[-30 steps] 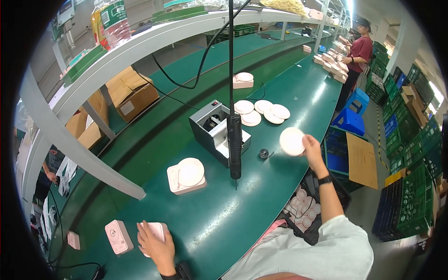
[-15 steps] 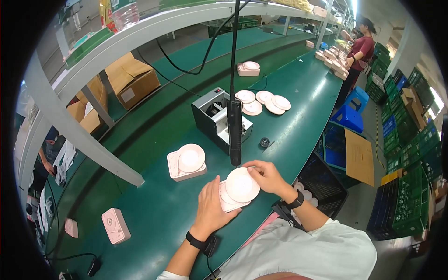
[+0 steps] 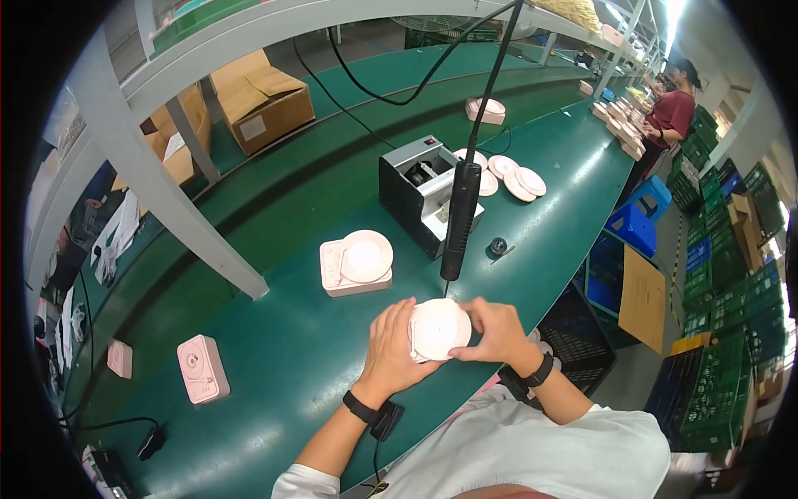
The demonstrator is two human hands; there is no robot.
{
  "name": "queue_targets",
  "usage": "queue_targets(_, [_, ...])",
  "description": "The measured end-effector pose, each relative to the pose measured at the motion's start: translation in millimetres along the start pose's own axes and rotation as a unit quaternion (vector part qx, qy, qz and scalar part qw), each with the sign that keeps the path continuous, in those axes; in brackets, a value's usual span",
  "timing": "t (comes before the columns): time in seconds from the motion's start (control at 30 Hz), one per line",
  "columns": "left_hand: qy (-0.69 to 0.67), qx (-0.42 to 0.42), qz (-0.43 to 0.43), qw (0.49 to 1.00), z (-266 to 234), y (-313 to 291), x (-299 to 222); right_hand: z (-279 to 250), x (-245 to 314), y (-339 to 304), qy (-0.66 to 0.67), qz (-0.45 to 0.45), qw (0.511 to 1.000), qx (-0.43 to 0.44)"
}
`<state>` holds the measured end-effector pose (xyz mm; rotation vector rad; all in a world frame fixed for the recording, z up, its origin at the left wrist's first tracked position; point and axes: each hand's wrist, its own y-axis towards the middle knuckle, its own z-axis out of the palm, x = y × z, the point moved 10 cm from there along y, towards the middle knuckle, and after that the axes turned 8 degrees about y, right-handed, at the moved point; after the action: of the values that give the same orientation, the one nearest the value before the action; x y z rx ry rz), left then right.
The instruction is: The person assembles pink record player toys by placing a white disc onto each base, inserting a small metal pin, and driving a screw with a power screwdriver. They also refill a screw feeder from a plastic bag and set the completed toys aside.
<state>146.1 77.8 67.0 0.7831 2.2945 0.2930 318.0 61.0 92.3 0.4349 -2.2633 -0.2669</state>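
Between my hands is a pale pink device shaped like a small record player (image 3: 415,348), topped by a round pink disc (image 3: 441,329) that covers most of it. My left hand (image 3: 387,351) wraps the device's left side, fingers closed against it. On the other side, my right hand (image 3: 499,334) grips the disc's right edge, thumb at the lower rim and index finger at the upper. Just above the disc hangs a black electric screwdriver (image 3: 462,220), its thin bit pointing down near the far rim. Whether the bit touches anything is unclear.
A similar device with its disc (image 3: 357,263) sits to the left; one without a disc (image 3: 202,369) lies farther left. Behind the screwdriver stands a screw feeder box (image 3: 424,187), with several loose discs (image 3: 525,184) beside it. A grey post (image 3: 179,179) rises left. A co-worker (image 3: 669,114) stands far right.
The disc now sits squarer over the device, where before it was offset. My right hand has shifted from its upper edge to its right side. The whole view has turned slightly.
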Motion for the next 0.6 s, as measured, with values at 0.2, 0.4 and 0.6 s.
queue_targets(0.2, [0.001, -0.014, 0.003, 1.000, 6.1, -0.6, 6.0, 9.4, -12.2, 3.1, -0.061, 0.005, 0.998, 0.003])
queue_targets(0.4, [0.006, -0.002, 0.004, 1.000, 11.1, -5.1, 13.7, 40.6, 9.0, 9.0, -0.013, -0.096, 0.995, 0.017])
queue_targets(0.6, [-0.011, 0.006, -0.008, 1.000, 13.2, -5.5, 15.3, 17.5, -28.0, -4.1, -0.056, -0.009, 0.997, 0.058])
